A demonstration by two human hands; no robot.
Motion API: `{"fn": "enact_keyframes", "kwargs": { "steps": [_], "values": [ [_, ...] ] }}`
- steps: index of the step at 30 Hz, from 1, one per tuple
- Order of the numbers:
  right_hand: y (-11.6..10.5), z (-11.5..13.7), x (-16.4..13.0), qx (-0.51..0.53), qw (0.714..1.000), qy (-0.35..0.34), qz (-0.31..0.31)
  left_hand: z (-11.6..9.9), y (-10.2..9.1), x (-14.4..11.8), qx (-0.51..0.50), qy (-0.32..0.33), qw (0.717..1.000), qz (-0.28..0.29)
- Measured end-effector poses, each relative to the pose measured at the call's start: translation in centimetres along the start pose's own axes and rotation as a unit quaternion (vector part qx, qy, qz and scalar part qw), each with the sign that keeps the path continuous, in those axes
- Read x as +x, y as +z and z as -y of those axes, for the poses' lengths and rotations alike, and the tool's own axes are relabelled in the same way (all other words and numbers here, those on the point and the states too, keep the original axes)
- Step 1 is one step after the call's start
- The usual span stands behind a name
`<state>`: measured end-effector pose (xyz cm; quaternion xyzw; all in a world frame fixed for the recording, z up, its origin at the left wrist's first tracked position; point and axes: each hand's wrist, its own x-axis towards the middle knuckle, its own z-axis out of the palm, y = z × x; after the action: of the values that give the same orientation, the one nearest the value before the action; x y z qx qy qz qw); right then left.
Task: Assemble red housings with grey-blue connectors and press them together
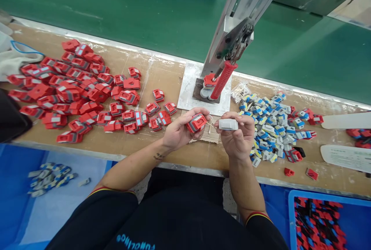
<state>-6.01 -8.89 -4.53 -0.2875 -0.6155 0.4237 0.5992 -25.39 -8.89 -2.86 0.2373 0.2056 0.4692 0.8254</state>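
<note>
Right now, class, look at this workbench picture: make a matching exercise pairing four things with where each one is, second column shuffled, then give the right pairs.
Things:
1. red part
2. white part
3. pile of red parts
4. red-handled press lever

Places:
A. spread over the bench to the left
B. held in the right hand
C. above the pale plate at the middle of the bench
D. held in the left hand

Pairs: 1-D, 2-B, 3-A, 4-C
</note>
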Motion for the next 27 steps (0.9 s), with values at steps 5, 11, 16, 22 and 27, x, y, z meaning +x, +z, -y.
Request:
{"fn": "enact_keyframes", "kwargs": {
  "steps": [5,11,16,22,27],
  "values": [
    [-0.2,0.3,0.0,-0.017,1.0,0.003,0.021,0.1,0.0,0.1,0.02,0.009,1.0,-0.007],
    [0.0,0.5,-0.1,-0.049,0.999,-0.003,0.016,0.3,0.0,0.0,0.038,0.01,0.999,-0.009],
    [0.2,0.8,0.0,-0.063,0.998,-0.017,0.018,0.4,0.2,0.0,0.046,0.036,0.998,-0.02],
    [0.7,0.8,-0.2,-0.114,0.992,-0.048,-0.015,0.4,0.1,0.3,0.04,0.052,0.998,-0.017],
    [1.3,0.8,-0.5,-0.182,0.978,-0.092,-0.044,0.5,0.1,0.3,0.036,0.053,0.998,-0.019]
  ]
}}
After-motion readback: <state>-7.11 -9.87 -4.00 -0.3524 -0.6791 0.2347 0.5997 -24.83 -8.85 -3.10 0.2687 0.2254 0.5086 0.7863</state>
